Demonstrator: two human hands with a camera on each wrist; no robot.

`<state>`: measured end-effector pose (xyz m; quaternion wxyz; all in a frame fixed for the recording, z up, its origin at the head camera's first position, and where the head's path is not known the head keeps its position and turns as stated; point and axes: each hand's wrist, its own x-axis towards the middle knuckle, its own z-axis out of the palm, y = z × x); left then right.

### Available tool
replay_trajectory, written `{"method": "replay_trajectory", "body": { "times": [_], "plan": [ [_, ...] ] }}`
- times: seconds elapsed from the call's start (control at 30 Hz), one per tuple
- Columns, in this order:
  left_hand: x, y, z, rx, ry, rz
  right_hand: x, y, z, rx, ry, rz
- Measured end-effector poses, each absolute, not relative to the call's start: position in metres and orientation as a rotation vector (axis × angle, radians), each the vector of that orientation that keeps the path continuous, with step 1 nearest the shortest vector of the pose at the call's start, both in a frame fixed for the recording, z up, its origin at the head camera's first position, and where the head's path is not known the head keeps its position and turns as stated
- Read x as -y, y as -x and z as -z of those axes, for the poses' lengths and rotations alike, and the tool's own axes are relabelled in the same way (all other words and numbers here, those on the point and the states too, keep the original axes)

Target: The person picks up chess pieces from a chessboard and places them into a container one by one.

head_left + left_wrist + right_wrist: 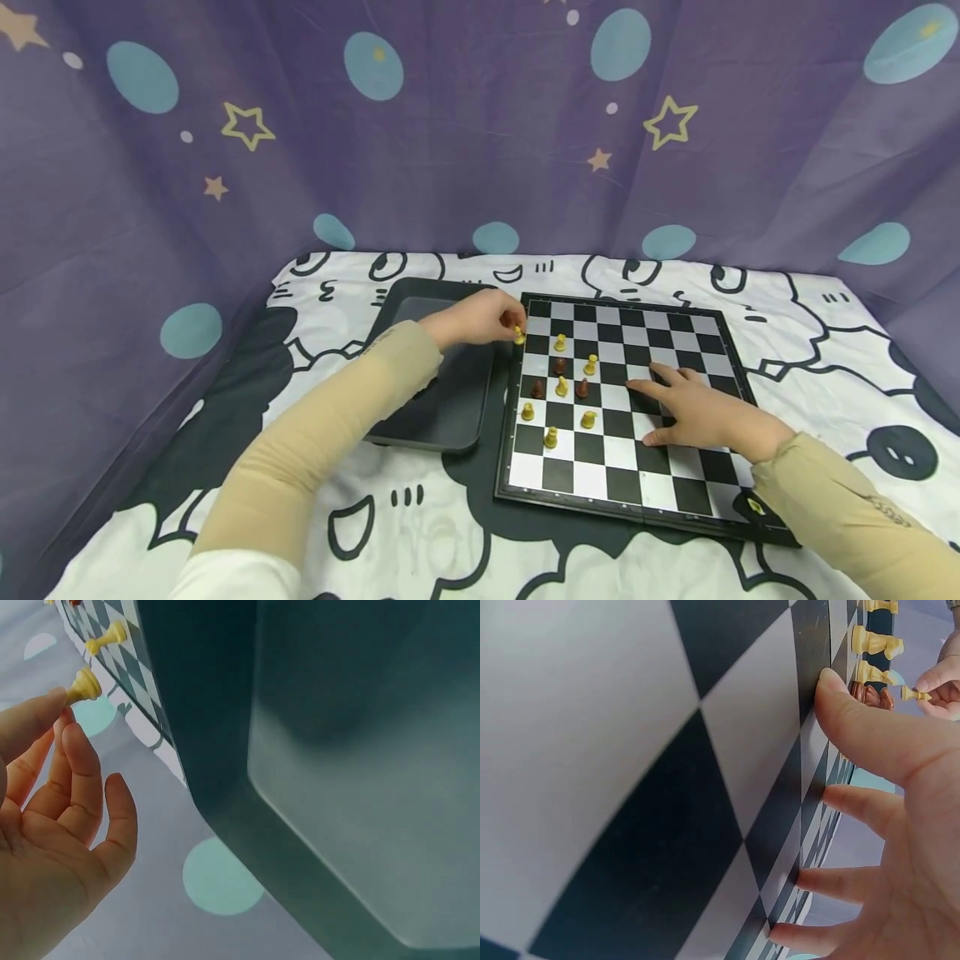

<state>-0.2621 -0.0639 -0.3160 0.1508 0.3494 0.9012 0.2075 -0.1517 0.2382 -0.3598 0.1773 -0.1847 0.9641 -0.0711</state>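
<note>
Left hand (60,832), piece (85,685) by chessboard edge (510,417)

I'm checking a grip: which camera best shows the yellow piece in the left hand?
Left wrist view: the yellow piece looks largest there, pinched by the left hand, its base plain. The head view shows it small by the edge of the chessboard; the right wrist view, small in the background.

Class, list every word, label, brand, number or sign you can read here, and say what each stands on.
No text reads clearly.
Right sleeve: lettering, too small and blurred to read.
Left sleeve: faint lettering-like marks, too small to read.
Chessboard border: tiny pale marks, too small to read.
</note>
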Motion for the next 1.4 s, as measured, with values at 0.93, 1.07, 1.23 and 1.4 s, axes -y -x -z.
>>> {"method": "replay_trajectory", "body": {
  "times": [0.93, 1.07, 1.23, 1.4],
  "plan": [
    [0.114, 0.278, 0.317, -2.713, -0.919, -0.584, -0.237, 0.152, 0.361, -2.728, 0.527, 0.203],
    [0.118, 0.283, 0.326, -2.725, -0.893, -0.545, -0.237, 0.152, 0.361, -2.732, 0.530, 0.204],
    [0.123, 0.291, 0.336, -2.738, -0.831, -0.512, -0.237, 0.152, 0.361, -2.736, 0.541, 0.200],
    [0.126, 0.297, 0.342, -2.750, -0.779, -0.500, -0.236, 0.152, 0.361, -2.730, 0.535, 0.193]
  ]
}}
